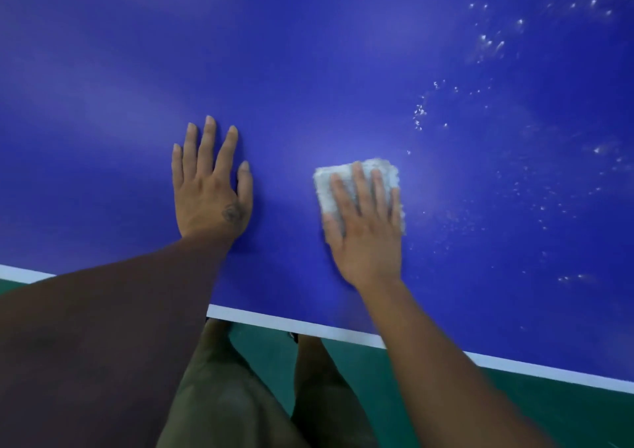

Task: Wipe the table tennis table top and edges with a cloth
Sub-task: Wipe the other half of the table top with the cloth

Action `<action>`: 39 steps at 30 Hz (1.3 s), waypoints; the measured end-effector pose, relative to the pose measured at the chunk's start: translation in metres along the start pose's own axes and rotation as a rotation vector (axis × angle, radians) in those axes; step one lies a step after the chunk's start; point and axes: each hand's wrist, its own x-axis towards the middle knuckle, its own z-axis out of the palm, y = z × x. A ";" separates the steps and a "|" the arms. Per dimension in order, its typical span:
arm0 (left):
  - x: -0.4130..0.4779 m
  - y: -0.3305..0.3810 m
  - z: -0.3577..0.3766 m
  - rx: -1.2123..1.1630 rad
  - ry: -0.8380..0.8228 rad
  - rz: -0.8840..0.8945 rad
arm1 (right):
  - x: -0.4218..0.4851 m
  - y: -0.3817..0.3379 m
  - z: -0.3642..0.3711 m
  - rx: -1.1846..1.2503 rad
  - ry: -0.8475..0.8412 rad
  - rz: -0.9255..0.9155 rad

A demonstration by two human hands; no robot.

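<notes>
At lower centre, right hand (365, 231) presses cloth (346, 186) flat on table (308, 70), left hand (209, 186) flat and released; droplets (487, 42) at right remain unwiped, edge (295, 325) likely pending.

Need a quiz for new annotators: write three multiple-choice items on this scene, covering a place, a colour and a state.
1. Where is the folded white terry cloth? A in a bucket; B under the right hand on the blue table top; C hanging off the edge.
2. What colour is the table's edge stripe? A white; B yellow; C red.
3. How is the left hand? A flat, fingers straight; B fisted; C holding a bottle.
Answers: 1B, right fingers press it; 2A, plainly white; 3A, palm down, empty.
</notes>
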 end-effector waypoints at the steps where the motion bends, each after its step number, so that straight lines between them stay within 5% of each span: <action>1: 0.000 0.000 0.001 0.001 0.009 -0.001 | 0.000 0.021 -0.004 -0.011 0.009 0.073; 6: 0.000 0.001 0.002 -0.029 0.047 0.005 | 0.000 0.063 -0.015 -0.048 -0.036 0.248; 11: 0.000 0.003 0.002 -0.032 0.043 -0.001 | 0.033 -0.011 -0.007 0.025 0.002 0.012; 16: 0.000 0.001 0.006 -0.020 0.064 0.018 | 0.081 -0.023 -0.007 0.072 0.026 -0.037; 23: 0.001 0.000 0.007 -0.032 0.091 0.025 | 0.095 0.093 -0.034 -0.062 -0.045 0.280; 26: 0.002 -0.001 0.006 -0.028 0.074 0.023 | 0.095 0.091 -0.041 -0.063 -0.089 0.341; 33: 0.004 -0.003 0.008 -0.050 0.047 0.011 | 0.153 -0.023 -0.030 0.015 -0.093 0.003; 39: 0.004 -0.005 0.010 -0.061 0.010 -0.001 | 0.206 0.023 -0.034 -0.007 -0.081 0.096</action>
